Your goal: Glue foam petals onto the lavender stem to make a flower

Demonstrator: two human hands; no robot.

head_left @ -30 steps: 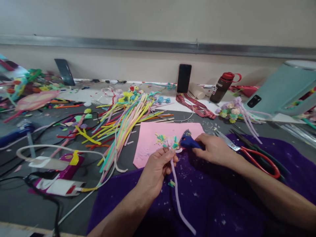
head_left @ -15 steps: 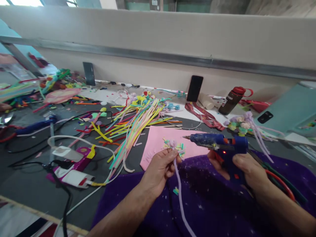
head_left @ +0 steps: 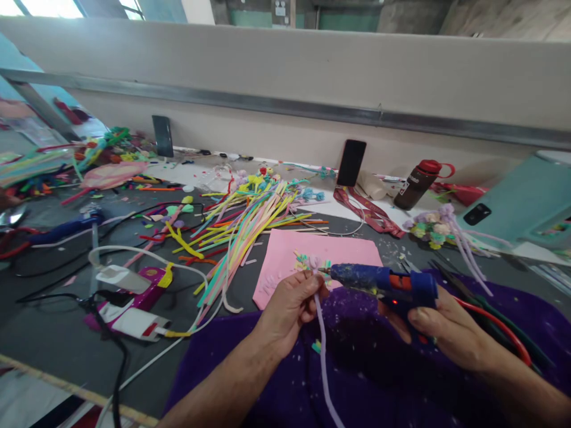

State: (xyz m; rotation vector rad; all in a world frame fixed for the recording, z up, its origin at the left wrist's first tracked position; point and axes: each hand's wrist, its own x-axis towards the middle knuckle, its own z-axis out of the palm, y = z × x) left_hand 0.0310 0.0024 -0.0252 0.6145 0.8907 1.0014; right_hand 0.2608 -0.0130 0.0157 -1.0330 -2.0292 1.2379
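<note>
My left hand [head_left: 289, 303] pinches a lilac pipe cleaner flower [head_left: 314, 263] just under its head, and its long stem [head_left: 325, 362] hangs down toward me. In my right hand [head_left: 439, 321] is a blue hot glue gun [head_left: 383, 282] with a small red light lit. Its nozzle points left and reaches the flower; whether it touches is too small to tell. Below and behind the flower lies a pink sheet [head_left: 279, 252] with small cut yellow, green and lilac bits. A dark purple cloth [head_left: 214, 356] spreads under both hands.
Left of the pink sheet lies a pile of coloured pipe cleaners [head_left: 254, 220]. A magenta power strip [head_left: 122, 303] with chargers and cables sits farther left. Pliers [head_left: 491, 309] lie beyond my right hand. A phone [head_left: 351, 163], a bottle [head_left: 417, 184] and a flower bunch [head_left: 432, 226] stand behind.
My right hand has brought the glue gun left and slightly down, so its nozzle is now at the flower. My left hand has stayed nearly still with the flower.
</note>
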